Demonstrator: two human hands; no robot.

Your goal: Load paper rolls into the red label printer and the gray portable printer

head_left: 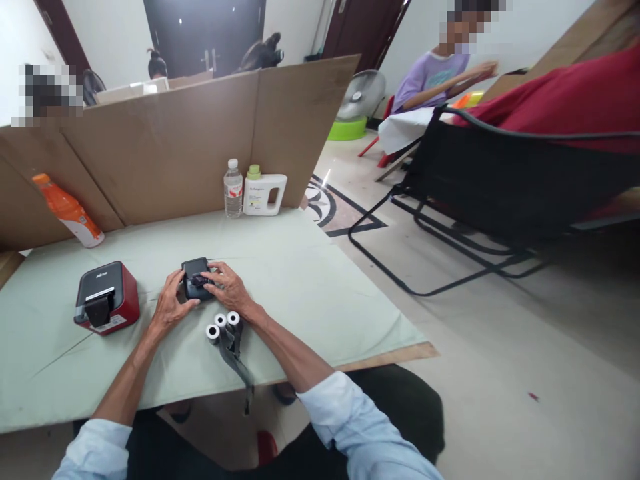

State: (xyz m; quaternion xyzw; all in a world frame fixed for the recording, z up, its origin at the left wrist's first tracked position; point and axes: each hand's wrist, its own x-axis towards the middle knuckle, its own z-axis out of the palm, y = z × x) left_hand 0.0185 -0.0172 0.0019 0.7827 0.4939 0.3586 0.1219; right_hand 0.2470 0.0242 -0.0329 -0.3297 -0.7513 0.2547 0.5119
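Note:
A small black box-shaped device (194, 272) lies on the pale green table (310, 287) in front of me. My left hand (170, 305) grips its left side and my right hand (227, 288) rests on its right side and top, fingers over a dark part at its middle. Just below my right wrist lie three small white paper rolls (221, 325) side by side, with a dark strap (235, 357) trailing from them over the table's near edge. A red and black label printer (107, 297) stands to the left of my left hand.
An orange drink bottle (67, 210) leans on the cardboard screen (170, 140) at the back left. A water bottle (233, 189) and a white jug (265, 193) stand at the back. A black folding chair (500, 180) is on the right; a person in purple sits beyond it.

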